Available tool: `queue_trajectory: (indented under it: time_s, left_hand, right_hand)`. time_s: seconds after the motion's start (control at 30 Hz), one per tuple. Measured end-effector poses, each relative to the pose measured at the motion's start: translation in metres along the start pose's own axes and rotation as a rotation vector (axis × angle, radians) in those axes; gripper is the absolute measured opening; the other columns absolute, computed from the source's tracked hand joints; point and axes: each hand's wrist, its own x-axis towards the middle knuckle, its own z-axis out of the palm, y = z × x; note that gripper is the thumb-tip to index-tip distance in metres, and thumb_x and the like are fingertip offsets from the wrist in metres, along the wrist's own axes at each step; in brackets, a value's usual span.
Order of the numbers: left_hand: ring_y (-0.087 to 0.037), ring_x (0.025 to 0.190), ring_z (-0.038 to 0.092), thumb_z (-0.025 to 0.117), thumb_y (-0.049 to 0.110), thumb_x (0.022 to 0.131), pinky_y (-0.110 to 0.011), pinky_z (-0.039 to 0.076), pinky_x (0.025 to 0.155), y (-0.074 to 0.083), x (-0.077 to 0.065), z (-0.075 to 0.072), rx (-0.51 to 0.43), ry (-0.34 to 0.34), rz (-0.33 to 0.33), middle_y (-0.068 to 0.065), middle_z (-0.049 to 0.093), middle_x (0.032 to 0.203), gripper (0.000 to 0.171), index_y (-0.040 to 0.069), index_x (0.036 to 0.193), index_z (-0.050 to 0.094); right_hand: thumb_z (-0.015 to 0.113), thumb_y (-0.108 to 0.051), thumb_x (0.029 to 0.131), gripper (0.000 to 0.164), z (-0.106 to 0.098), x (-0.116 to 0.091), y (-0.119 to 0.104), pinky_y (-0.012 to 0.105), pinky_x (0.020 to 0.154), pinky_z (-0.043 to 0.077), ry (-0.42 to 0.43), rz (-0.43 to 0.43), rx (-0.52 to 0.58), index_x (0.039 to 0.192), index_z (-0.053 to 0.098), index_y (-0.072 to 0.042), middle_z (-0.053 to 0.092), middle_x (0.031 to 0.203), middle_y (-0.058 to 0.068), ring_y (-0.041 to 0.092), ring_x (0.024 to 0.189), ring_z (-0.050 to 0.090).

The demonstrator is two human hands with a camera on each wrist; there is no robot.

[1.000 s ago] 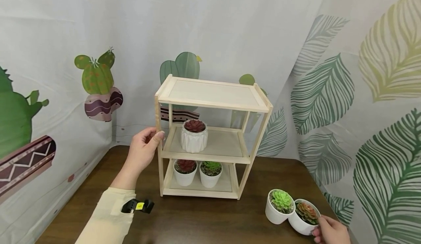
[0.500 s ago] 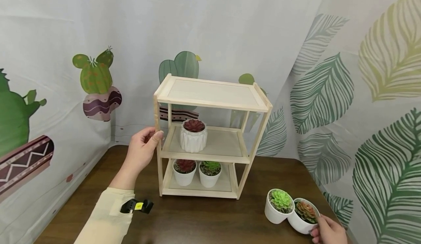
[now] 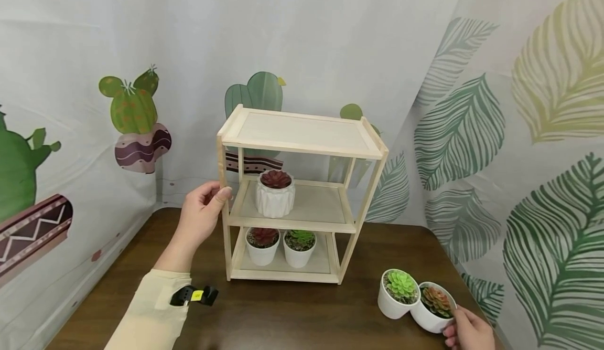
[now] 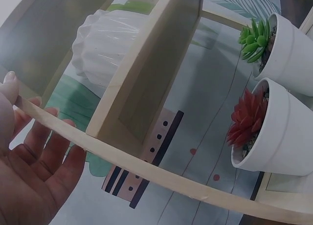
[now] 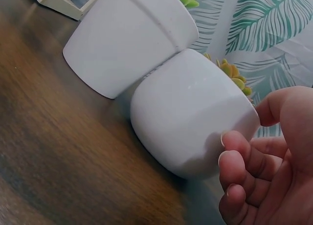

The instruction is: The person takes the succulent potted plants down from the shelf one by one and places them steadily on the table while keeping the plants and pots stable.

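My left hand point(image 3: 198, 216) grips the left front post of a three-tier pale wooden shelf point(image 3: 302, 129). In the left wrist view the thumb and fingers lie on either side of that post point(image 4: 161, 175). At the table's right side, my right hand point(image 3: 468, 331) pinches the rim of a rounded white pot point(image 5: 190, 112) holding an orange-green succulent point(image 3: 436, 301). This pot stands against a taller white pot point(image 3: 392, 306) with a bright green succulent point(image 3: 401, 285). The right wrist view shows the two pots touching, with my thumb at the rim and fingers by the outside wall.
A ribbed white pot point(image 3: 275, 201) with a dark red succulent stands on the middle tier. Below it are a white pot with a red succulent point(image 3: 262, 253) and one with a green succulent point(image 3: 298, 255). Printed curtains point(image 3: 321, 35) hang behind the brown table point(image 3: 292, 316).
The head view has shifted slightly, so everything appears a little further left. Both hands keep their holds, and the pots stay in place.
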Motion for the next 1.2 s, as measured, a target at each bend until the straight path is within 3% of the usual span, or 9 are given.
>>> queue_trajectory:
  time_s: [0.23, 0.5, 0.7, 1.0, 1.2]
  left_hand:
    - [-0.008, 0.073, 0.055, 0.062, 0.036, 0.104, -0.022, 0.048, 0.065, 0.001, 0.001, 0.002, 0.006, 0.002, -0.001, -0.005, 0.063, 0.083, 0.034, 0.003, 0.106, 0.072]
    - [-0.008, 0.076, 0.057, 0.060, 0.036, 0.105, -0.022, 0.050, 0.067, 0.002, 0.001, 0.003, 0.007, -0.010, -0.006, -0.011, 0.066, 0.087, 0.037, 0.001, 0.109, 0.071]
    - [-0.006, 0.076, 0.059, 0.060, 0.035, 0.105, -0.021, 0.050, 0.067, 0.001, 0.001, 0.003, -0.001, -0.003, 0.000, -0.008, 0.067, 0.087, 0.036, 0.001, 0.110, 0.071]
    - [-0.006, 0.077, 0.059, 0.060, 0.033, 0.105, -0.021, 0.050, 0.068, 0.001, 0.000, 0.004, 0.004, 0.000, 0.011, -0.008, 0.068, 0.086, 0.031, 0.004, 0.103, 0.071]
    - [-0.005, 0.074, 0.055, 0.059, 0.029, 0.106, -0.020, 0.047, 0.067, 0.002, -0.001, 0.003, 0.029, 0.011, -0.005, -0.006, 0.067, 0.085, 0.029, 0.004, 0.103, 0.071]
  right_hand:
    - [0.041, -0.028, 0.099, 0.062, 0.002, 0.000, 0.002, 0.038, 0.051, 0.052, 0.024, 0.020, -0.004, 0.147, 0.042, 0.011, 0.062, 0.057, 0.004, 0.021, 0.052, 0.062]
    - [0.041, -0.028, 0.100, 0.061, 0.000, 0.000, 0.005, 0.038, 0.050, 0.051, 0.031, 0.007, -0.013, 0.147, 0.041, 0.011, 0.062, 0.057, 0.004, 0.022, 0.051, 0.062]
    - [0.043, -0.030, 0.102, 0.059, 0.000, 0.002, 0.007, 0.038, 0.049, 0.050, 0.038, 0.005, -0.007, 0.148, 0.042, 0.008, 0.062, 0.057, 0.003, 0.022, 0.051, 0.062]
    - [0.044, -0.035, 0.103, 0.059, -0.001, 0.005, 0.010, 0.037, 0.048, 0.050, 0.065, -0.003, -0.009, 0.147, 0.046, 0.005, 0.061, 0.057, 0.002, 0.021, 0.051, 0.061]
    - [0.042, -0.035, 0.103, 0.058, 0.005, 0.005, 0.012, 0.037, 0.048, 0.051, 0.107, -0.054, -0.010, 0.143, 0.051, 0.006, 0.060, 0.055, 0.002, 0.020, 0.048, 0.059]
